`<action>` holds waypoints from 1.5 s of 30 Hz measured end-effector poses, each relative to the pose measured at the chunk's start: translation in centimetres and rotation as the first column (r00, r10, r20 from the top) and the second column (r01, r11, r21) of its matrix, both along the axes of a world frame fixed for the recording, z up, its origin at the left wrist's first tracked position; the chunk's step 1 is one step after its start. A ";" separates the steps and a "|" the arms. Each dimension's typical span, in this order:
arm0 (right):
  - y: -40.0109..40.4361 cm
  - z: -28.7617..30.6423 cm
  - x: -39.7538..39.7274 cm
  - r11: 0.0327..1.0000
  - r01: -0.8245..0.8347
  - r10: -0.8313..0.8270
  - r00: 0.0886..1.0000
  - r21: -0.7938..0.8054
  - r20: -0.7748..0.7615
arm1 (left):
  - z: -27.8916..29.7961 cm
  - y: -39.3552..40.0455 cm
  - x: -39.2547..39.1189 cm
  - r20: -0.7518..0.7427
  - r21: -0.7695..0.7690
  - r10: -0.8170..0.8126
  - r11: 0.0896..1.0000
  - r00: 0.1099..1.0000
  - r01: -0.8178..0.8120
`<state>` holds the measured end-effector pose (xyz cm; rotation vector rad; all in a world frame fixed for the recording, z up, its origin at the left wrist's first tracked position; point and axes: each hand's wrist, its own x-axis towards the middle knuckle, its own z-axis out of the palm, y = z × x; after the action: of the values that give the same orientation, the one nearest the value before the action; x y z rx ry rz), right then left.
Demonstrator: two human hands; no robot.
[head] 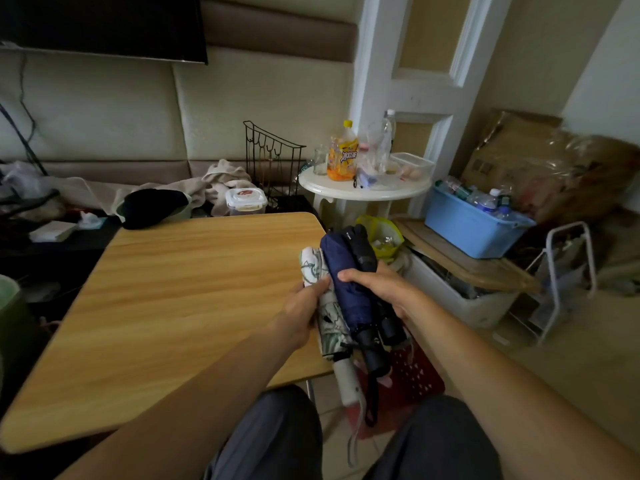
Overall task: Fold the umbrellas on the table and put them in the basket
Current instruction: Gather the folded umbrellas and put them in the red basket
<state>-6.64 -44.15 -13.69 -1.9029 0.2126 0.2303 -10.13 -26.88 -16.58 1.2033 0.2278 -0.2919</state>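
— Where are the umbrellas relative to my hands?

— All three folded ones are bundled at the desk's [180,289] right edge. My right hand [375,289] wraps over the navy umbrella [346,289] and the black umbrella [362,251] behind it, fingers curled round both. My left hand [303,311] pinches the white patterned umbrella [327,317], just left of the navy one.

— And the basket?

— The red basket [415,375] sits on the floor, right of the desk, under the handles.
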 end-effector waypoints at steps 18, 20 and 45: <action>-19.7 0.0 1.9 0.999 -0.040 0.032 0.964 -0.024 -0.263 | -0.7 -21.5 2.9 -0.136 -0.009 0.013 1.000 0.991 -0.014; -22.2 -2.7 2.7 0.997 -0.027 0.003 0.951 -0.074 -0.309 | -2.9 -23.6 2.5 -0.188 0.040 0.028 0.999 0.982 -0.021; -19.4 -37.6 16.8 0.992 -0.115 0.121 0.820 0.046 -0.559 | -33.2 -19.8 15.2 -0.594 0.170 0.206 0.977 0.777 -0.129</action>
<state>10.13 -63.58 -51.29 -1.7949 0.4874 0.8820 5.03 -46.68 -49.79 1.1657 0.9302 -0.5132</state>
